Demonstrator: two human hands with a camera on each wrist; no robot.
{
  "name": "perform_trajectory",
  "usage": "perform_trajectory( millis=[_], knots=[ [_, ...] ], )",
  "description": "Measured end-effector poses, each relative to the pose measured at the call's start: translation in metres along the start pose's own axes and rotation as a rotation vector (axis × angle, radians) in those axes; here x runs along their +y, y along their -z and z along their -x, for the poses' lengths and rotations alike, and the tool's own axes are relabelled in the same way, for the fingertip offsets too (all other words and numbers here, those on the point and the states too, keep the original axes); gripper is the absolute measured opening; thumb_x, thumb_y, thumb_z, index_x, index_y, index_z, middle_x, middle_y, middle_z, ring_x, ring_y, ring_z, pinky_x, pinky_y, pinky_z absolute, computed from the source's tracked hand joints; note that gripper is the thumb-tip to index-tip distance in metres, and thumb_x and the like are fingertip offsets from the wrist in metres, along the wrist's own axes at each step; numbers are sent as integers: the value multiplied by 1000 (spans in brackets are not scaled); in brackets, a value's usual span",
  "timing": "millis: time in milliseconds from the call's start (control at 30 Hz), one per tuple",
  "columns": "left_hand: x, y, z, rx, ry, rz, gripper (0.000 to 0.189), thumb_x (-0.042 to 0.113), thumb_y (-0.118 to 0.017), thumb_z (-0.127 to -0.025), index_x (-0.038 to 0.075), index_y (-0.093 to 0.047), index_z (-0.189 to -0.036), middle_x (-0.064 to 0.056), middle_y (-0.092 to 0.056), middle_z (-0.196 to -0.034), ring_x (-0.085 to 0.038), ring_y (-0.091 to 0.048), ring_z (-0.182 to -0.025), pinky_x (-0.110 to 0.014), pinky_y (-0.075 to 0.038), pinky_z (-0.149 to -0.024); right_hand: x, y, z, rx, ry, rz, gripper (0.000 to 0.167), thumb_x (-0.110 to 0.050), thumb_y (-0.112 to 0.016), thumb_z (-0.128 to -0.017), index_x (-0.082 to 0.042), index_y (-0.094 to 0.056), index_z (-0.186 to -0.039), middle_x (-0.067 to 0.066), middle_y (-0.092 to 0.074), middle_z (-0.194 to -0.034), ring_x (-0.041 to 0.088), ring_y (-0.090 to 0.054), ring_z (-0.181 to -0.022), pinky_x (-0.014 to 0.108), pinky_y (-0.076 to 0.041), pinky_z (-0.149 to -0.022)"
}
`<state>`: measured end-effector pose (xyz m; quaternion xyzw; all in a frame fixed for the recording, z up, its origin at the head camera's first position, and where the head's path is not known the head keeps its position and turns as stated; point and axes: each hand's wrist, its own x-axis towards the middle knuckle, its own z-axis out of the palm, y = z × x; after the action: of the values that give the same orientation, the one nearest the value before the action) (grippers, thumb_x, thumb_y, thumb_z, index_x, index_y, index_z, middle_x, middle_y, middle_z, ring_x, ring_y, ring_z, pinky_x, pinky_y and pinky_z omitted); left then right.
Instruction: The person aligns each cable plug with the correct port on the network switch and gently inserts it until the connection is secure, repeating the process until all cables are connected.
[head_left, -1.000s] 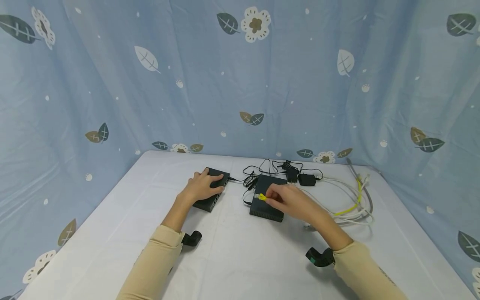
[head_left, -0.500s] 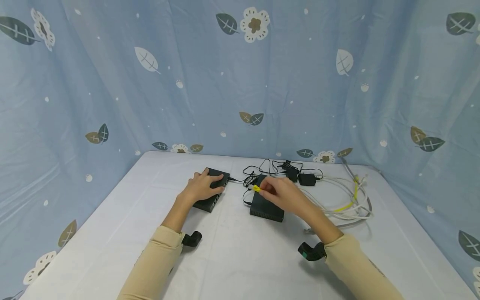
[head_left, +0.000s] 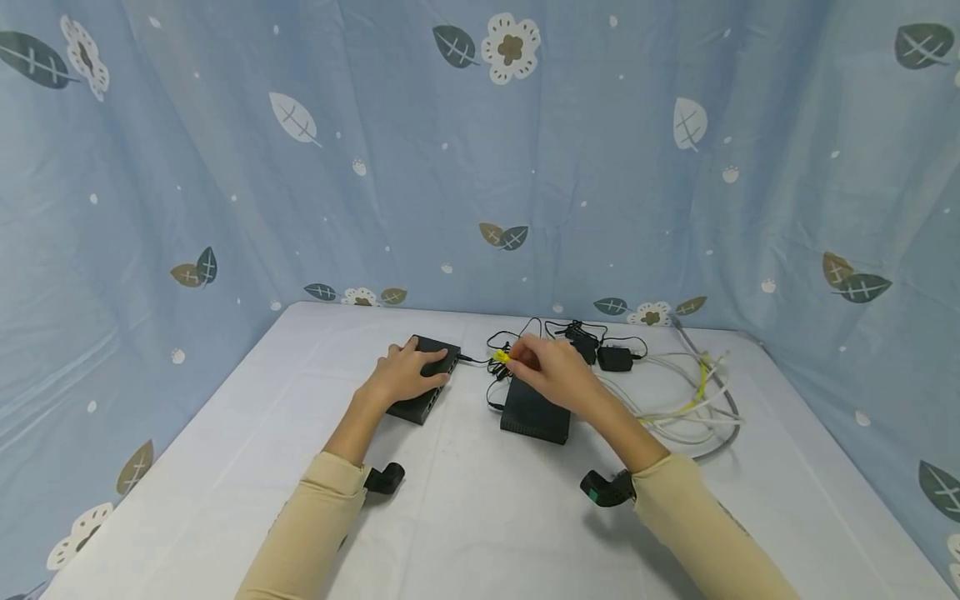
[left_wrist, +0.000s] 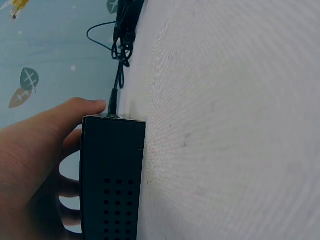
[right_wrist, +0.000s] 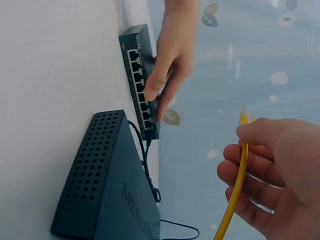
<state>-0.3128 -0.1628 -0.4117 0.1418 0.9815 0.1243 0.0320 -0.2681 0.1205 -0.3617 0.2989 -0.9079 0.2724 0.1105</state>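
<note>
My left hand (head_left: 402, 372) holds a black network switch (head_left: 408, 410) on the left of the table, fingers spread over its top and thumb at the port edge. The right wrist view shows the thumb overlapping a row of ports on the switch (right_wrist: 142, 95). Between thumb and fingertips, my right hand (head_left: 551, 367) pinches a yellow Ethernet cable (right_wrist: 239, 187) just behind its clear plug (right_wrist: 244, 115). This hand is raised above the far part of a second black box (head_left: 535, 412) with a vented side. A gap separates the plug from the switch.
Black power adapters (head_left: 615, 359) and tangled thin cords (head_left: 501, 367) lie at the back. Coiled white cables (head_left: 678, 417), a grey cable (head_left: 723, 442) and more yellow cable lie at the right. A patterned blue curtain (head_left: 420, 167) hangs behind the table.
My right hand has moved left and away from me, carrying the yellow Ethernet cable's plug towards the switch. The cable coil shifted slightly. The left hand stayed put.
</note>
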Motion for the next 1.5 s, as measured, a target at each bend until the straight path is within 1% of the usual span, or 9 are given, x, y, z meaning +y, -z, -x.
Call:
perform_trajectory(
  millis=[167,433,533,633,733,867,1100,1400,1500],
  knots=[
    [-1,0,-1,5,-7,-4,59,55,-56,-95,30,-47,-147,-31,-24,-157,-63,-33,-131,-75,-36,-97,3,-3,-4,3,-18,-32,11,-23,-67,-95,-14,-68,-99,-6,-71,-81,2,-58,-64,21,-49,-59],
    [-2,-4,-1,-6,-8,-6,61,57,-55,-94,31,-45,-148,-30,-24,-158,-62,-33,-133,-74,-35,-99,16,-24,-9,-38,-81,-36,11,-24,-67,-95,-14,-67,-99,-6,-69,-82,3,-57,-66,20,-49,-61],
    [-2,-5,-1,-7,-6,-2,60,56,-56,-94,31,-45,-148,-30,-24,-158,-62,-32,-133,-75,-35,-99,19,-30,-11,-51,-107,-40,9,-23,-67,-95,-14,-67,-99,-6,-69,-81,3,-58,-67,21,-49,-64],
    [-2,-5,-1,-8,-2,-3,60,57,-55,-94,31,-45,-148,-29,-24,-158,-62,-33,-133,-75,-35,-99,21,-36,-13,-60,-116,-43,9,-21,-67,-94,-13,-67,-98,-5,-69,-83,4,-59,-68,21,-50,-65],
    [-2,-5,-2,-9,0,-5,60,58,-55,-94,32,-45,-148,-29,-24,-158,-61,-33,-133,-74,-35,-99,25,-42,-13,-62,-112,-34,9,-20,-68,-94,-12,-67,-98,-4,-69,-83,4,-59,-69,21,-50,-63],
    [-2,-4,-2,-7,-3,-2,59,57,-54,-95,32,-45,-148,-29,-23,-158,-61,-33,-133,-74,-35,-99,28,-50,-14,-68,-121,-22,8,-21,-69,-93,-14,-67,-96,-6,-69,-83,4,-58,-69,22,-49,-62],
    [-2,-4,-2,6,-13,-5,53,53,-49,-99,31,-46,-148,-31,-23,-158,-63,-32,-133,-75,-34,-99,23,-58,-19,-89,-121,-12,11,-23,-69,-93,-13,-69,-98,-4,-70,-84,4,-59,-68,22,-48,-60],
    [-2,-4,-3,6,2,-11,52,52,-49,-99,32,-46,-147,-30,-24,-158,-61,-33,-133,-74,-34,-100,14,-61,-26,-105,-147,9,9,-23,-70,-93,-15,-68,-95,-6,-67,-80,4,-56,-65,23,-47,-59],
    [-2,-4,-3,2,-2,-11,53,53,-49,-99,32,-45,-148,-30,-23,-158,-62,-32,-133,-74,-34,-100,10,-62,-29,-107,-141,16,10,-25,-69,-93,-15,-68,-95,-6,-67,-80,5,-56,-64,22,-47,-58]
  ],
)
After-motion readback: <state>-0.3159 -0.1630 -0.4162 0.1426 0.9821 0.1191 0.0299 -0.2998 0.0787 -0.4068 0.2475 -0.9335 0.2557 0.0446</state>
